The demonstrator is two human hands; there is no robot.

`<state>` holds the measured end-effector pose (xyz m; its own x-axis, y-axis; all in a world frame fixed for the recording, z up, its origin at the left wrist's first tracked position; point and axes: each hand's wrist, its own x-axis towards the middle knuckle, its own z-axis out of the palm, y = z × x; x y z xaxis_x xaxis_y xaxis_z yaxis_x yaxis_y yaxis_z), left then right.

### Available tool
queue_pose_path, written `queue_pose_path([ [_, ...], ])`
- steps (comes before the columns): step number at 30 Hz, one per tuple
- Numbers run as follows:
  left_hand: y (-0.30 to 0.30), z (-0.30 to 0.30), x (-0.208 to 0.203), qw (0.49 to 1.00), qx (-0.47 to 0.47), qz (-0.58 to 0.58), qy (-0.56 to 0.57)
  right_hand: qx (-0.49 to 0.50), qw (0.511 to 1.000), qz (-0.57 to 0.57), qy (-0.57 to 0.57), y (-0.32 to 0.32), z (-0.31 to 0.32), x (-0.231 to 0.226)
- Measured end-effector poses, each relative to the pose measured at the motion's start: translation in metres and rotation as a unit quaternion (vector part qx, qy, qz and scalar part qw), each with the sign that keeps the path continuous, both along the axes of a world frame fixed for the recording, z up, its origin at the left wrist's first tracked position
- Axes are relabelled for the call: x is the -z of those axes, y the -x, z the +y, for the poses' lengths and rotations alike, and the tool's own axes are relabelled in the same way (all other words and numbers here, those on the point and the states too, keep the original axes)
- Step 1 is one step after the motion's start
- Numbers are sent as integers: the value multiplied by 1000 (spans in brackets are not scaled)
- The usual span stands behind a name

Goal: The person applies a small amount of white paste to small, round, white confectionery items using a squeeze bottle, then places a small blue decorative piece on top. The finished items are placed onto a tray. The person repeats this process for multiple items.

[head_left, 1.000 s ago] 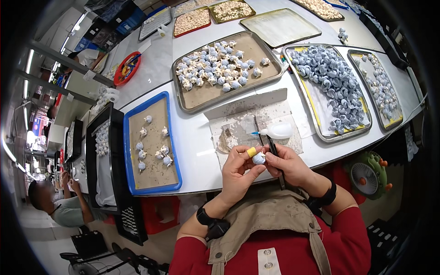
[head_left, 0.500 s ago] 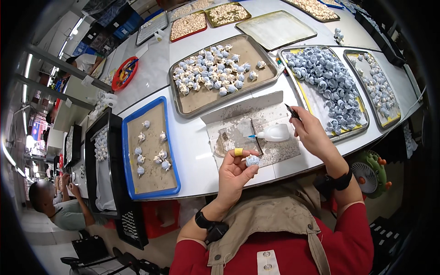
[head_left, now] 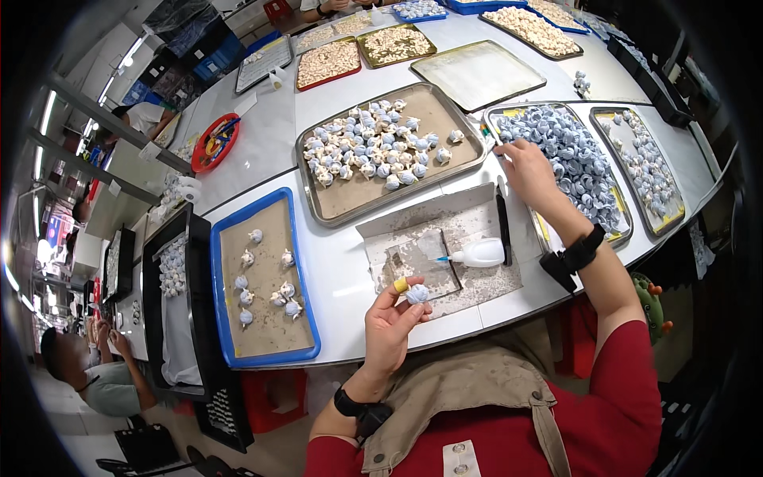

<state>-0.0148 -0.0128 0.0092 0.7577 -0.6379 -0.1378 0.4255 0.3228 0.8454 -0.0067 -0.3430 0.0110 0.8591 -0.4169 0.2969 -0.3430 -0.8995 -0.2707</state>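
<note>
My left hand [head_left: 388, 327], yellow tape round one finger, pinches a small round pale-blue piece [head_left: 417, 294] above the front edge of a cardboard sheet [head_left: 493, 285]. On that cardboard lies a white squeeze bottle [head_left: 482, 253] with a thin blue tip. Close to the bottle rests a slim black tool [head_left: 503, 226]. My right hand [head_left: 528, 171] reaches out to the gap between the metal tray [head_left: 318, 203] of blue-and-cream figures and the tray of pale-blue curled parts [head_left: 568, 163]. Its fingertips are drawn together there beside small coloured items; what they grip is too small to name.
A blue tray [head_left: 314, 350] with several small figures stands on the left, beside a black crate [head_left: 208, 302]. At the right is a tray of more figures [head_left: 648, 167]. Further back are a bare metal tray [head_left: 481, 75], cream-part trays [head_left: 330, 63] and a red basket [head_left: 214, 143].
My right hand has let go of the black tool, now on the cardboard, and moved away to the gap between the trays. My left hand has shifted slightly left and nearer with the round piece.
</note>
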Motion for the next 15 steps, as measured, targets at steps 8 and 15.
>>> queue_pose_path([
  [8, -10, 3, 0, 999, -17, -41, 12, -70, 990, -49, 113, -39, -52, 26],
  [15, -1, -1, 10, 998, 3, -63, -6, -50, 973, -156, -165, 33, 15, -44],
])
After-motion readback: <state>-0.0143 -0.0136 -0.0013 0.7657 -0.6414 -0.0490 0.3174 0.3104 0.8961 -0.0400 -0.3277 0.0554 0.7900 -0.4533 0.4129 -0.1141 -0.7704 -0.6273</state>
